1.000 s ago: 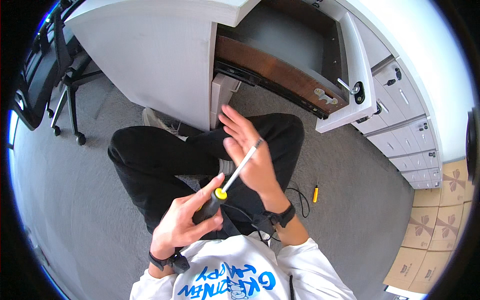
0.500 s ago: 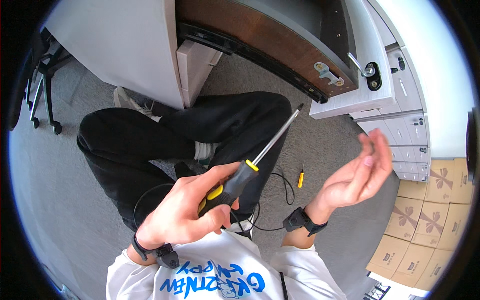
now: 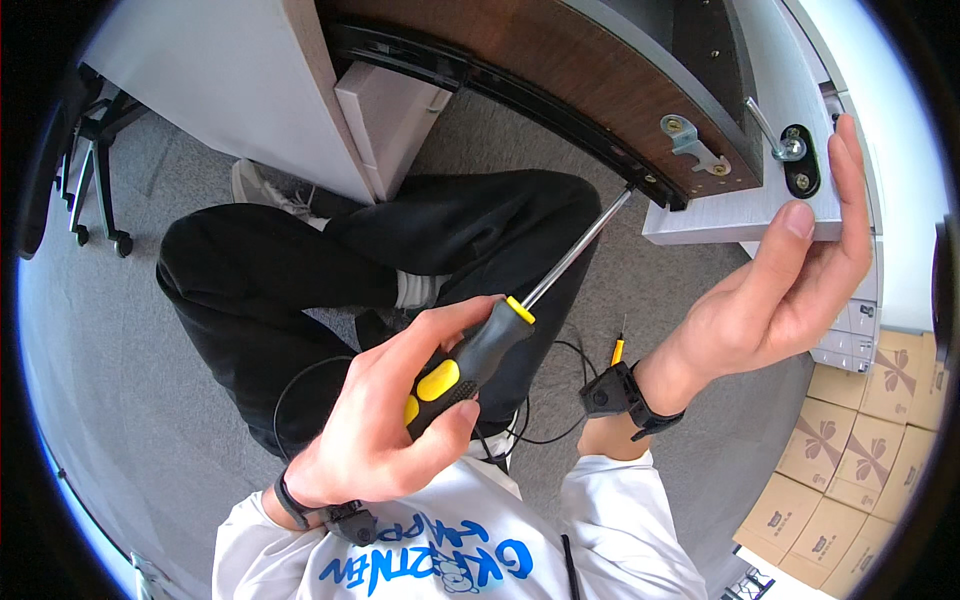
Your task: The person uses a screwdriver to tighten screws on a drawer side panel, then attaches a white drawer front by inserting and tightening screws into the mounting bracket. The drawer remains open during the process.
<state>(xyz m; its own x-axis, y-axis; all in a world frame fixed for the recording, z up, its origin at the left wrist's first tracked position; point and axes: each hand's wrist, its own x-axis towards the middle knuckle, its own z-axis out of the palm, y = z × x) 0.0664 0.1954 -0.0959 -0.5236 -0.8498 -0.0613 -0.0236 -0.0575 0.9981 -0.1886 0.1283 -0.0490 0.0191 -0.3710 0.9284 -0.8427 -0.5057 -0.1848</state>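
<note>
From the head camera, your left hand (image 3: 385,420) is curled tight around the black-and-yellow handle of a screwdriver (image 3: 490,345), thumb laid along the grip and fingers wrapped under it. Your left forearm comes up from the lower edge with a dark band at the wrist. The tool points up and to the right, its steel shaft running to the lower edge of the brown wooden panel (image 3: 560,70), where the tip sits near the black rail beside a small metal bracket (image 3: 690,145).

Your right hand (image 3: 785,280) is spread wide and holds nothing, palm turned toward you, fingers straight and pointing up. Its fingertips reach the grey drawer front (image 3: 740,215), close to the metal handle fitting (image 3: 785,150); whether they press on it is unclear. A black strap wraps your right wrist.

You sit cross-legged on grey carpet. A second small yellow screwdriver (image 3: 618,350) lies on the floor between your hands.
</note>
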